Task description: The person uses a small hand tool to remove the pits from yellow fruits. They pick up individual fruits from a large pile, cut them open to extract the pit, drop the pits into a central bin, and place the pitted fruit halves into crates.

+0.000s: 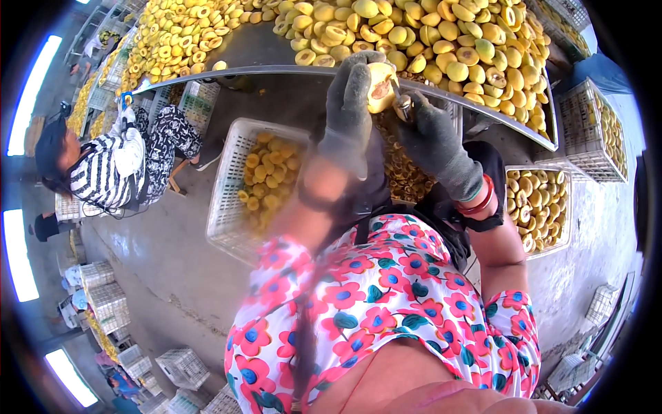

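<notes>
My left hand (pixel 347 103), in a grey glove, grips a yellow peach half (pixel 378 79) with its cut face and brown centre turned to the right. My right hand (pixel 434 138), also gloved in grey, is closed around a small metal pitting tool (pixel 403 105). The tool's tip is at the right side of the peach half; whether it cuts into the flesh I cannot tell. Both hands are at the near edge of a metal-rimmed table (pixel 258 70). A large heap of yellow peaches (pixel 455 45), many of them halved, lies on it just beyond my hands.
A white plastic basket (pixel 224 179) with peach halves stands left of my legs, another (pixel 569 214) on the right. Between my knees is a container of brownish pieces (pixel 407 165). A filled crate (pixel 579 127) stands far right. A person in stripes (pixel 103 169) sits at the left.
</notes>
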Available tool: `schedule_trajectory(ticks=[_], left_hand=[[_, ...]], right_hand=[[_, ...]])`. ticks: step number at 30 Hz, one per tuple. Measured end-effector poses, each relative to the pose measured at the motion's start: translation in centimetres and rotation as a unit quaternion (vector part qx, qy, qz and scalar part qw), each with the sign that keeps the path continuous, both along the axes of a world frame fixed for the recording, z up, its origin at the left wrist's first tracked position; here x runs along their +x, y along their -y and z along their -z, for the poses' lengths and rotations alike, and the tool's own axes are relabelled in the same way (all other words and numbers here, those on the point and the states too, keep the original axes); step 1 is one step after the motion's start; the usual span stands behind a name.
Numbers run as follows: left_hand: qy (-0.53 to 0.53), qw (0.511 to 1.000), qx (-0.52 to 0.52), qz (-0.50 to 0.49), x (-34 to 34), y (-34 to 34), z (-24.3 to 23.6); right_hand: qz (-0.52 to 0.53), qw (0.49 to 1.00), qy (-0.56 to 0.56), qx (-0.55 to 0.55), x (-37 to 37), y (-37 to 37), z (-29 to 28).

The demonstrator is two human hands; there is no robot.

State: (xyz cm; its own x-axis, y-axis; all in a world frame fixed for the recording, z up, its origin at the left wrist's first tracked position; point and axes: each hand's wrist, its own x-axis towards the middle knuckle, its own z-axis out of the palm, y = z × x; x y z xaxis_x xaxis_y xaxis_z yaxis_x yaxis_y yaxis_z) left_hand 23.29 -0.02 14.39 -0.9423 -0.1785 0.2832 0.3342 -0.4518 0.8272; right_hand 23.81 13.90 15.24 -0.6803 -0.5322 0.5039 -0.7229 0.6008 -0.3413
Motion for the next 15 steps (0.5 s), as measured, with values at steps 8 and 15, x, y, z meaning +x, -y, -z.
schedule_trajectory(ticks=[8,15], left_hand=[[-0.054,0.993,-0.066,-0.083,0.1,-2.9,2.5],[-0.074,0.984,-0.116,-0.114,0.7,-3.8,3.1]], right_hand=[[-0.025,0.976,0.182,-0.118,1.0,-0.1,3.4],[-0.032,0.960,0.195,-0.198,1.5,-0.1,4.1]])
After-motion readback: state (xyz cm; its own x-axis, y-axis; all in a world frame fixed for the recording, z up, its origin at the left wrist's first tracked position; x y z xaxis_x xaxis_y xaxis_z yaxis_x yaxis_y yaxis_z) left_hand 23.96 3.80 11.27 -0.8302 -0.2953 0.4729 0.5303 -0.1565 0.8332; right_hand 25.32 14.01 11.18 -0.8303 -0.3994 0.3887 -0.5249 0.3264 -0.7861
